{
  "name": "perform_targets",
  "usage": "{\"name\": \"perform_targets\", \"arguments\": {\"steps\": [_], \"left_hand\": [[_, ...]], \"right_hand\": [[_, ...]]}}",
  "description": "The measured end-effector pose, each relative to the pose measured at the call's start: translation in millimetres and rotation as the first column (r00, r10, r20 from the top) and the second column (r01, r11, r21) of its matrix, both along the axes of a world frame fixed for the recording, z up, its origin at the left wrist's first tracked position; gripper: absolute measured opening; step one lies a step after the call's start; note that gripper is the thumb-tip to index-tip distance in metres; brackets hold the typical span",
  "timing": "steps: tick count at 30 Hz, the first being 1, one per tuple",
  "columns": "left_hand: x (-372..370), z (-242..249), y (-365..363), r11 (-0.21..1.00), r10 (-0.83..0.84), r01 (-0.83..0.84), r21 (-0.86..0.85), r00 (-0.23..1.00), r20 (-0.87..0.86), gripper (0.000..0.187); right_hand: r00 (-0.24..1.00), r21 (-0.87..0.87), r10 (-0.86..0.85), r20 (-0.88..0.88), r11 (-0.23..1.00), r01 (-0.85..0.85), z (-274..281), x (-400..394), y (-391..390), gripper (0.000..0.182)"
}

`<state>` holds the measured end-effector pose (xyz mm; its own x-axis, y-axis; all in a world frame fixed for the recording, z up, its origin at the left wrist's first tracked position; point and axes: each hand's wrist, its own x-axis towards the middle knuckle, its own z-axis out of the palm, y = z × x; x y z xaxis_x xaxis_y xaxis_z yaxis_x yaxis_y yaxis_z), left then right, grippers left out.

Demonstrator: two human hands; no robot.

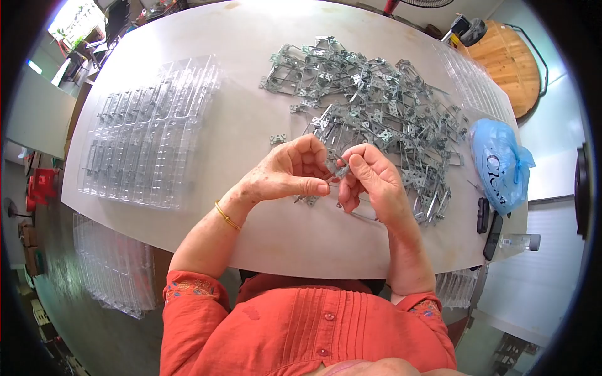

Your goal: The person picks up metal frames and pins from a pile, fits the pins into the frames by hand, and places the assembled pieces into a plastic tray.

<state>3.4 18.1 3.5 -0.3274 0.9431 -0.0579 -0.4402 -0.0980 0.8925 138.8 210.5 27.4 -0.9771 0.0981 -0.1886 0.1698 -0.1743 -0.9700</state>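
My left hand (pixel 285 169), with a gold bangle on its wrist, curls its fingers and thumb around one side of a small metal bracket with thin rods (pixel 341 169). From the other side, my right hand (pixel 376 182) pinches the same bracket between thumb and fingers. Much of the part is hidden by the fingers. Just beyond my hands spreads a large heap of similar metal brackets and rods (pixel 376 119), tangled together on the pale table (pixel 276 241).
On the left stands a clear plastic tray (pixel 147 135) holding rows of metal parts. More clear trays (pixel 473 81) lie at the far right and below the left edge. A blue plastic bag (pixel 498 163), a phone (pixel 493 237) and a clear bottle (pixel 520 242) are at the right.
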Motion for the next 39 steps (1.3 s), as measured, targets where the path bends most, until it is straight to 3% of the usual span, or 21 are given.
{"name": "perform_targets", "arguments": {"steps": [4, 7, 9, 13, 14, 16, 18, 22, 31, 34, 36, 39], "left_hand": [[3, -6, 1, 1.000, -0.013, 0.013, -0.006, 0.999, -0.036, 0.043], [5, -7, 2, 0.999, -0.042, 0.041, -0.011, 0.997, -0.070, 0.042], [6, -4, 2, 0.998, -0.063, 0.061, -0.030, 0.993, -0.097, 0.042], [9, -5, 3, 0.984, -0.179, 0.176, -0.036, 0.957, -0.226, 0.042], [11, -5, 4, 0.983, -0.181, 0.178, -0.037, 0.957, -0.224, 0.042], [15, -4, 5, 0.981, -0.195, 0.194, -0.011, 0.978, -0.069, 0.039], [12, -3, 3, 0.989, -0.145, 0.145, 0.027, 0.989, 0.011, 0.040], [6, -10, 4, 0.992, -0.025, 0.005, 0.128, 0.988, 0.151, 0.038], [3, -15, 3, 0.982, -0.021, -0.027, 0.186, 0.967, 0.252, 0.032], [0, -17, 4, 0.981, -0.030, -0.011, 0.193, 0.977, 0.209, 0.033], [0, -17, 4, 0.982, -0.033, -0.002, 0.189, 0.983, 0.180, 0.033], [3, -15, 5, 0.988, -0.005, -0.014, 0.156, 0.993, 0.119, 0.036]], "right_hand": [[0.999, 0.037, -0.045, -0.006, 0.998, 0.045, 0, -1, 0, 0.019], [0.996, 0.171, -0.045, -0.081, 0.984, 0.058, -3, 0, 8, 0.013], [0.996, 0.404, 0.013, -0.093, 0.914, 0.025, -2, 2, 14, 0.012], [0.998, 0.272, 0.016, -0.053, 0.962, -0.002, 3, 3, 10, 0.014], [0.996, 0.230, -0.056, -0.072, 0.971, 0.071, 0, 2, 8, 0.014], [0.988, 0.189, -0.129, -0.089, 0.971, 0.144, 0, 2, 7, 0.015], [0.945, 0.036, -0.272, -0.181, 0.959, 0.282, 2, 2, 7, 0.014], [0.894, 0.032, -0.300, -0.333, 0.944, 0.329, 5, 3, 4, 0.011], [0.845, 0.184, -0.200, -0.496, 0.927, 0.328, -9, 5, -8, 0.014], [0.773, 0.334, -0.136, -0.619, 0.846, 0.416, -15, 3, -8, 0.015], [0.726, 0.513, -0.010, -0.688, 0.701, 0.496, -11, 2, -12, 0.016], [0.720, 0.524, 0.006, -0.694, 0.690, 0.500, -11, 1, -16, 0.017]]}}
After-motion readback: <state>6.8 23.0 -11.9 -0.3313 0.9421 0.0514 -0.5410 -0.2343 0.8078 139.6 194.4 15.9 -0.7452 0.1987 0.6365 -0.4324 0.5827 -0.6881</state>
